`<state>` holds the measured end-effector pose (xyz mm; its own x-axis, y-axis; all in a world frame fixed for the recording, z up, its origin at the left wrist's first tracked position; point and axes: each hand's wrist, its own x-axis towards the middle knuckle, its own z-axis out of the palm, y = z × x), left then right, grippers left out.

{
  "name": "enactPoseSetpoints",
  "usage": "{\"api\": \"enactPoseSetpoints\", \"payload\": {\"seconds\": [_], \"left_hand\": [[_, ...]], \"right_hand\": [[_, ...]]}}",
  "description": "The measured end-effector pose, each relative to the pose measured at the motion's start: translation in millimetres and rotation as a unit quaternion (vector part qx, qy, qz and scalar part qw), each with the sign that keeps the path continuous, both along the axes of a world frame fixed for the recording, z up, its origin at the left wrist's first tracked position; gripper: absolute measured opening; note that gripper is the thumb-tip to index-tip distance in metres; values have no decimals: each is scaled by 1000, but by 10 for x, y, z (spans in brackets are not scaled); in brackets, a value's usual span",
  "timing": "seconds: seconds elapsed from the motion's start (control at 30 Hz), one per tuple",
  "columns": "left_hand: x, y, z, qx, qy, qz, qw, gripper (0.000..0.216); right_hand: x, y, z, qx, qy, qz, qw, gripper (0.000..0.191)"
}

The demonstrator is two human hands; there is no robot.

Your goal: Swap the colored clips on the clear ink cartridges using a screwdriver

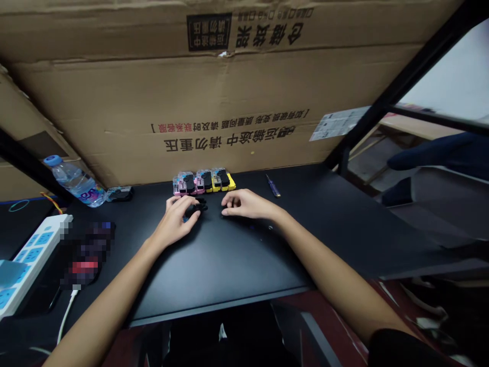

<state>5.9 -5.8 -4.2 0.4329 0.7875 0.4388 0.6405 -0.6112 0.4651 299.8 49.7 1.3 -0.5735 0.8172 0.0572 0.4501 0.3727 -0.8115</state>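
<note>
My left hand (180, 220) is curled over the table with thumb and fingers around a small black-and-clear cartridge (199, 206), mostly covered by the fingers. To its right, my right hand (246, 204) hovers low with bent fingers brought together. Something small and dark seems to be at its fingertips, too small to name. Just behind both hands stands a row of several clear cartridges with black parts, some with pink edges (184, 183) and some with yellow edges (225, 180). A few tiny bits (270, 227) lie beside my right wrist.
A screwdriver (272, 186) lies right of the row. At left are a water bottle (78, 181), another black-and-clear cartridge (119, 194), a white power strip (34, 255) and a blurred-out item with a white cable (68, 313). A cardboard sheet (244, 92) walls the back of the black table (229, 275).
</note>
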Motion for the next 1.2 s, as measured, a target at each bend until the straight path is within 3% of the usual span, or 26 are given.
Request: {"api": "enactPoseSetpoints", "payload": {"seconds": [0.17,0.37,0.57,0.9,1.2], "left_hand": [[-2,-9,-21,-25,-33,-38,998,22],[-11,26,-60,-39,-101,-75,991,44],[5,10,-3,-67,-70,-57,994,30],[8,12,15,-70,-102,-76,989,27],[-13,8,1,-45,-58,-69,995,29]], "right_hand": [[-94,-56,-32,24,-1,10,1000,22],[-218,-119,15,19,60,-17,998,22],[-381,-246,62,91,161,-72,980,19],[-435,-342,88,129,148,-41,980,21],[-467,-366,40,133,152,-55,978,21]]}}
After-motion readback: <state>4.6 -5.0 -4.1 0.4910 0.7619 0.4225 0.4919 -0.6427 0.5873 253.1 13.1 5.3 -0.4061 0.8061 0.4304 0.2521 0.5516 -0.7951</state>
